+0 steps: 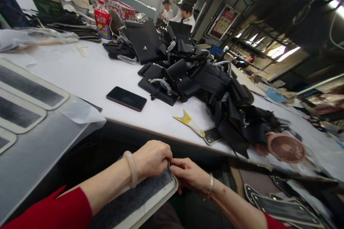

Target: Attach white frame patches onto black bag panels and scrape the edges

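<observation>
A flat panel [145, 196] with rounded corners, a dark grey middle and a pale rim tilts over my lap, low in the head view. My left hand [152, 157] is closed at the panel's upper edge, its fingertips mostly hidden. Facing it, my right hand [190, 174] grips the panel's rounded corner between thumb and fingers. The two hands nearly meet there. Whether a smaller thing sits between the fingertips cannot be made out. Similar panels [30, 82] lie on the grey surface at my left, and more dark pieces with pale edges [287, 207] lie low on the right.
On the white table [88, 68] a phone [126, 98], a yellow forked tool [189, 123] and a heap of black bags [209, 77] lie ahead. A pink fan [286, 147] stands at right. Behind are a red bottle [102, 19] and several people [185, 16].
</observation>
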`<state>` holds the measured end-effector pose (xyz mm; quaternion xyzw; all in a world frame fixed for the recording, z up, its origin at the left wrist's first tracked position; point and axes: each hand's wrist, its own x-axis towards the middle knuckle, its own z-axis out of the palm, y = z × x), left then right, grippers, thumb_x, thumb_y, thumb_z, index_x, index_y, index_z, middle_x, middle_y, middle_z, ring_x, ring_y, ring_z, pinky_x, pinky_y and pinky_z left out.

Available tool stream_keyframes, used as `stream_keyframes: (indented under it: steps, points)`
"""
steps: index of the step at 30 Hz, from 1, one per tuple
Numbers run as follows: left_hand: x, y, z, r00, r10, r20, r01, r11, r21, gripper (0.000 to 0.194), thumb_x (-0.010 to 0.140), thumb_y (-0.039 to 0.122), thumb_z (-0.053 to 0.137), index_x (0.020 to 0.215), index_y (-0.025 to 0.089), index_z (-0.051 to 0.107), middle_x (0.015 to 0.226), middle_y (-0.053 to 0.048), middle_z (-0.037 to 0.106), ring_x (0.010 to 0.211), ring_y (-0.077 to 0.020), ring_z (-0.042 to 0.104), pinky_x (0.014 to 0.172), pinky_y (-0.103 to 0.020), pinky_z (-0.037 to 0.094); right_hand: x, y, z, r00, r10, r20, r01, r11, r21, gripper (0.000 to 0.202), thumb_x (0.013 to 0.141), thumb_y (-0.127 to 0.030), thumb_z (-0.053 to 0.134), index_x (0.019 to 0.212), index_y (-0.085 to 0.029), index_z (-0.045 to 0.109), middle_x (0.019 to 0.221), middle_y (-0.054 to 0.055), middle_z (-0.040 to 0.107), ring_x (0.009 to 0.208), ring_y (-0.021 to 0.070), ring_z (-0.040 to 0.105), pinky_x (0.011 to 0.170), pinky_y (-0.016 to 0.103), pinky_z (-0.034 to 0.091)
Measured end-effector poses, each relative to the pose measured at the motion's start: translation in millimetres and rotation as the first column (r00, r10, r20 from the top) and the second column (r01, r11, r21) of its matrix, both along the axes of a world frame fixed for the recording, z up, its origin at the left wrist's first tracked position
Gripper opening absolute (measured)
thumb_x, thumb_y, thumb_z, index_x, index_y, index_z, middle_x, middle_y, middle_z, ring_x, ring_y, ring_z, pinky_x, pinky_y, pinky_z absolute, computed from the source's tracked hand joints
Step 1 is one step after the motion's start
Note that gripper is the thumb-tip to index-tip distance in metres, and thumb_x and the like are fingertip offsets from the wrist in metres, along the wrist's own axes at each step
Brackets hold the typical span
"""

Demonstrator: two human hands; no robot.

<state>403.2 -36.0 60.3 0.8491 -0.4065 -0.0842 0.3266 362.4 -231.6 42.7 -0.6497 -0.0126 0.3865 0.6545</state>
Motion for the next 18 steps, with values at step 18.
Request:
stream_keyframes:
  steps: [18]
  points:
    - [0, 25, 20.9, 0.931, 0.126, -0.343, -0.123, 0.992, 0.032, 0.035, 0.069, 0.021, 0.054, 0.101, 0.021, 0.070, 0.093, -0.005, 0.073, 0.083, -0.0222, 0.067, 0.065, -0.027, 0.048, 33, 6, 19.1, 0.947, 0.321, 0.020, -0.305, 0.915, -0.265, 0.033, 0.077, -0.044, 0.067, 0.096, -0.017, 0.069, 0.064, -0.005, 0.049, 0.047, 0.0054, 0.043, 0.045, 0.017, 0.044]
